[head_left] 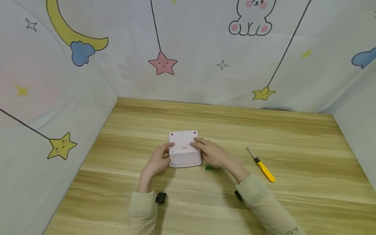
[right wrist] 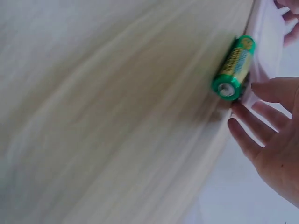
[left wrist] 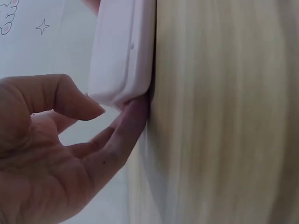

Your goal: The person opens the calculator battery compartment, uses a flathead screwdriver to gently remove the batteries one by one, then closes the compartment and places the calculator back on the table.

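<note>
A pale pink flat device (head_left: 184,158) lies on the table with its underside up, showing small dark feet at its far corners and a bow-shaped mark. My left hand (head_left: 157,160) holds its left edge; in the left wrist view a fingertip (left wrist: 136,109) is tucked under the pink rim, close to the wood, while the thumb stays off it. From the right, my right hand (head_left: 215,153) grips the other edge, with two fingers reaching over the top. Beside that hand, green batteries (head_left: 212,168) lie near the device's front right corner; one battery (right wrist: 235,67) shows large in the right wrist view.
A screwdriver (head_left: 260,165) with a yellow handle lies to the right of my right hand, its tip pointing away. The wood-grain table (head_left: 305,143) meets white cloth walls (head_left: 202,81) printed with stars, a moon and an animal at the back and sides.
</note>
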{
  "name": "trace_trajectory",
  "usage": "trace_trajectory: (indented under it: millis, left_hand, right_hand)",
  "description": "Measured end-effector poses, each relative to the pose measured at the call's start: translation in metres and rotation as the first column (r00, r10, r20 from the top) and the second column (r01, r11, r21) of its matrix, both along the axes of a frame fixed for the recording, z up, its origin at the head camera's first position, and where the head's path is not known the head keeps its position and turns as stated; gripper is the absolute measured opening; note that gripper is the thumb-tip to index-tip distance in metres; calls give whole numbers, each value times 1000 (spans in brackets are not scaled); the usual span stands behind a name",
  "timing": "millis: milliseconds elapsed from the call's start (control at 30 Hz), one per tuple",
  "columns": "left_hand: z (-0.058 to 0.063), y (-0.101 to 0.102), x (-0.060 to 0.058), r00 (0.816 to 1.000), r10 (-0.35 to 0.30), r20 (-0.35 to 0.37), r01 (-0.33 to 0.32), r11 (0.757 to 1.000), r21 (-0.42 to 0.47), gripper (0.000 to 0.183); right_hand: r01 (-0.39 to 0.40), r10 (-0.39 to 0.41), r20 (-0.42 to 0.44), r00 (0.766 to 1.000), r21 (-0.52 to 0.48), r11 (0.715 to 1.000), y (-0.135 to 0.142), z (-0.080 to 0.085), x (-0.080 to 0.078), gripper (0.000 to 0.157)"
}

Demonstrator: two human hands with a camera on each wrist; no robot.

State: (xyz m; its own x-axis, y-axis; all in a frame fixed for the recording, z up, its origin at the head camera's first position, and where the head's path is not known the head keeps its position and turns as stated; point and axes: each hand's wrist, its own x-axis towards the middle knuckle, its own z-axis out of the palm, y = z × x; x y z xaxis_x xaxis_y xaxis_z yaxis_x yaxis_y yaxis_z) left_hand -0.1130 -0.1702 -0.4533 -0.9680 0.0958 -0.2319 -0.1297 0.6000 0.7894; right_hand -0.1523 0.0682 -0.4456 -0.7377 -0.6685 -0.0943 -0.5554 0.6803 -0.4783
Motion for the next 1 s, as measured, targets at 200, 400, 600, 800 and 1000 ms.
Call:
trace_trajectory:
  millis: [200,400,600,800,1000]
  left_hand:
    - [2,-8,-4,995,-103,-2,102,994,-34,64]
    - [2,-10,-9,988,-154,-24,152,986,-67,65]
    - [1,-6,-11,989,-147,-34,141,981,-133,68]
    - [3,-2,-11,991,-127,-38,118,977,-180,68]
    - [3,0,-10,992,-122,-35,113,974,-196,69]
  right_hand:
    - [-37,39,-78,996,24,999,1,-5,-4,49]
    - [-58,67,-173,983,58,997,2,-9,-7,48]
    - [-53,63,-177,982,59,997,4,-10,-9,46]
    - [-46,50,-153,987,31,998,5,-12,-10,46]
    - [-26,29,-139,990,19,999,7,-16,-9,47]
